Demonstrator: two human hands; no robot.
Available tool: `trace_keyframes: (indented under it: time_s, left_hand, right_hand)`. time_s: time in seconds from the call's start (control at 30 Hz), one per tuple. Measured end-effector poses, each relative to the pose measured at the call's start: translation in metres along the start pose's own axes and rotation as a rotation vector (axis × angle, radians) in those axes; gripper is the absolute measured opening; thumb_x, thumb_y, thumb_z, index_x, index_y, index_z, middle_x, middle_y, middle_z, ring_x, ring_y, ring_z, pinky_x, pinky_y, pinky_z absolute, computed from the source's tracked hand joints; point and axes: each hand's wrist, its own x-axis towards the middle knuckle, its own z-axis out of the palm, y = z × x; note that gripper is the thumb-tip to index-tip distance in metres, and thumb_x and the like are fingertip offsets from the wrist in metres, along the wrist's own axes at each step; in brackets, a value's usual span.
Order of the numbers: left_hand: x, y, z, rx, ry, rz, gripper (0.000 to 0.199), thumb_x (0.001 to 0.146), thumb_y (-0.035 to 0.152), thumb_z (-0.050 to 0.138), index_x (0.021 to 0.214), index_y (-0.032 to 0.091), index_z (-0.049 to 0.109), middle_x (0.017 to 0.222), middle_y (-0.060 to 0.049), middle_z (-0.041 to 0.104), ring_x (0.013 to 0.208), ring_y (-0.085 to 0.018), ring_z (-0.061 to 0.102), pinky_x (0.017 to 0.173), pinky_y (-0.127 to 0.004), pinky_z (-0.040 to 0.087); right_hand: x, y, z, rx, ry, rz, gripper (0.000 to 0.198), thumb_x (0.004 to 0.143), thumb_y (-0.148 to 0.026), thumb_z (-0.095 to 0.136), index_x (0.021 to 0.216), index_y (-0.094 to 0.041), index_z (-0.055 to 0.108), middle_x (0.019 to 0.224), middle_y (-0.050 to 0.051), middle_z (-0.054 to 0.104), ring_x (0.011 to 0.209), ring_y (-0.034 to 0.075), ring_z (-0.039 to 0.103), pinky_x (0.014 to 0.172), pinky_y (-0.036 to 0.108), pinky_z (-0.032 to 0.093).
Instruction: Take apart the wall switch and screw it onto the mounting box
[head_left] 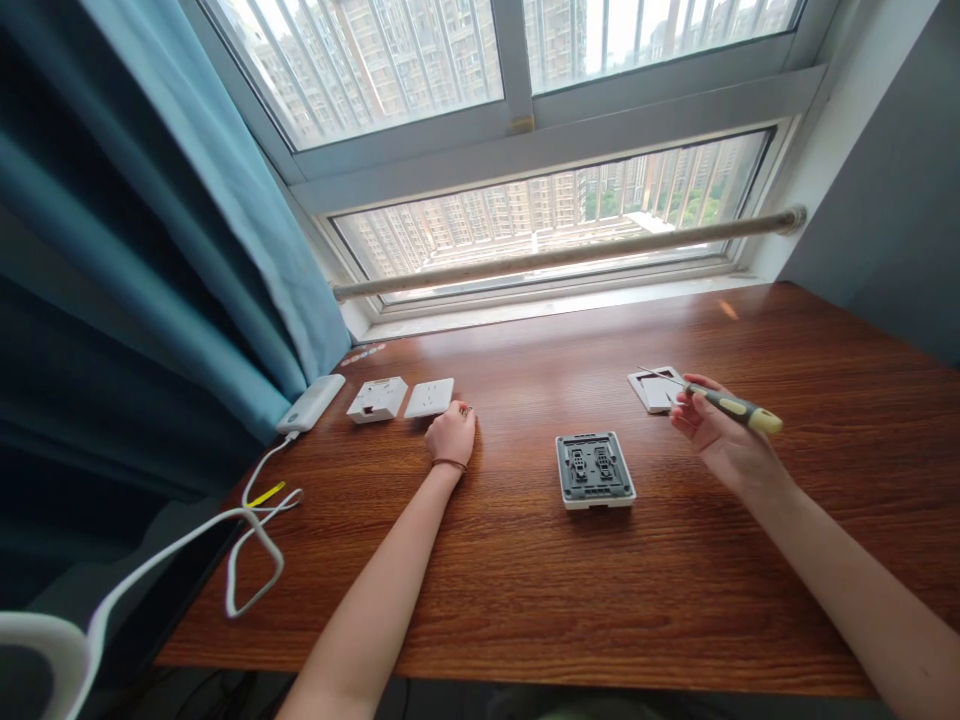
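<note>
My right hand [712, 430] is closed around a screwdriver [739, 408] with a grey and pale-yellow handle, its thin shaft pointing left. Under the shaft lies a white switch cover [651, 390], partly hidden by the fingers. My left hand [451, 435] rests on the table with curled fingers, beside the white socket panel [430, 397]. Tiny dark pieces show at its fingertips, too small to name for certain. Between the hands sits a light switch [595, 470] with its cover off, its grey inside with two rocker mechanisms facing up.
A white mounting box [377, 400] stands left of the socket panel. Farther left are a white power strip [311, 403] and its looping white cable [255, 545] with a yellow tie. The wooden table [510, 590] reaches the window; a blue curtain [225, 200] hangs at left.
</note>
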Motion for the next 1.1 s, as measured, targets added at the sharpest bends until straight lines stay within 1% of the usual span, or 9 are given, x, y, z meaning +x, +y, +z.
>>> trace_keyframes:
  time_s: [0.17,0.4,0.53,0.67,0.77,0.83,0.93,1.0,1.1]
  left_hand:
    - [0.003,-0.004,0.004,-0.015,-0.019,-0.01,0.03,0.082,0.043,0.044,0.097,0.026,0.063,0.088,-0.008,0.069,0.086,-0.025,0.062,0.071,-0.032,0.044]
    - [0.005,-0.007,0.006,-0.061,-0.025,0.023,0.028,0.081,0.044,0.046,0.093,0.027,0.064,0.088,-0.007,0.069,0.086,-0.025,0.062,0.071,-0.032,0.043]
    - [0.004,-0.008,0.007,-0.113,-0.033,0.089,0.025,0.079,0.044,0.049,0.087,0.027,0.065,0.081,-0.005,0.069,0.082,-0.024,0.062,0.069,-0.03,0.042]
    - [0.0,-0.004,0.006,-0.197,-0.033,0.188,0.022,0.08,0.04,0.049,0.083,0.023,0.064,0.074,-0.005,0.066,0.076,-0.023,0.06,0.068,-0.03,0.04]
    - [-0.008,0.004,0.002,-0.306,-0.013,0.273,0.021,0.082,0.035,0.048,0.085,0.02,0.062,0.073,-0.007,0.062,0.078,-0.023,0.057,0.071,-0.032,0.039]
    - [-0.018,0.013,-0.002,-0.409,-0.004,0.348,0.02,0.083,0.033,0.047,0.085,0.019,0.061,0.076,-0.007,0.061,0.084,-0.023,0.054,0.077,-0.033,0.039]
    - [-0.038,0.03,-0.006,-0.595,-0.032,0.474,0.016,0.082,0.031,0.05,0.078,0.019,0.06,0.087,-0.007,0.06,0.095,-0.022,0.05,0.087,-0.034,0.036]
    - [-0.054,0.042,-0.008,-0.732,-0.08,0.541,0.013,0.082,0.029,0.051,0.08,0.019,0.058,0.092,-0.006,0.061,0.097,-0.02,0.051,0.088,-0.032,0.037]
    - [-0.076,0.056,-0.009,-0.922,-0.18,0.591,0.014,0.084,0.029,0.049,0.084,0.017,0.056,0.083,-0.004,0.063,0.083,-0.015,0.058,0.08,-0.028,0.042]
  right_hand:
    - [0.001,0.001,0.0,0.076,0.025,0.075,0.024,0.078,-0.033,0.061,0.102,-0.032,0.059,0.081,-0.002,0.063,0.069,0.013,0.063,0.07,0.03,0.055]
    - [0.0,-0.002,0.002,0.148,0.042,0.117,0.022,0.077,-0.03,0.064,0.099,-0.032,0.061,0.08,-0.003,0.063,0.067,0.01,0.061,0.066,0.025,0.054]
    - [0.0,-0.001,0.0,0.137,0.034,0.105,0.022,0.078,-0.03,0.063,0.1,-0.031,0.061,0.079,-0.003,0.063,0.067,0.01,0.061,0.066,0.024,0.054]
    - [0.0,-0.002,0.0,0.087,0.043,0.095,0.028,0.073,-0.029,0.068,0.1,-0.029,0.062,0.077,-0.002,0.063,0.064,0.011,0.061,0.063,0.024,0.055]
    - [-0.001,-0.006,0.003,0.097,0.071,0.072,0.026,0.069,-0.029,0.071,0.094,-0.025,0.066,0.069,-0.002,0.061,0.058,0.009,0.057,0.055,0.021,0.053]
    - [-0.002,-0.009,0.006,0.091,0.105,0.019,0.021,0.066,-0.028,0.073,0.086,-0.022,0.068,0.067,-0.002,0.06,0.054,0.008,0.054,0.051,0.021,0.051]
    - [-0.003,-0.015,0.015,0.085,0.132,-0.039,0.013,0.063,-0.027,0.075,0.071,-0.02,0.069,0.069,-0.001,0.063,0.055,0.009,0.054,0.052,0.022,0.05]
    - [-0.004,-0.021,0.025,0.069,0.092,-0.032,0.012,0.063,-0.028,0.075,0.069,-0.019,0.068,0.07,0.0,0.063,0.058,0.01,0.056,0.055,0.024,0.05]
    - [-0.002,-0.036,0.045,-0.048,-0.035,-0.01,0.016,0.063,-0.026,0.074,0.075,-0.019,0.067,0.07,0.001,0.063,0.06,0.011,0.057,0.057,0.026,0.05]
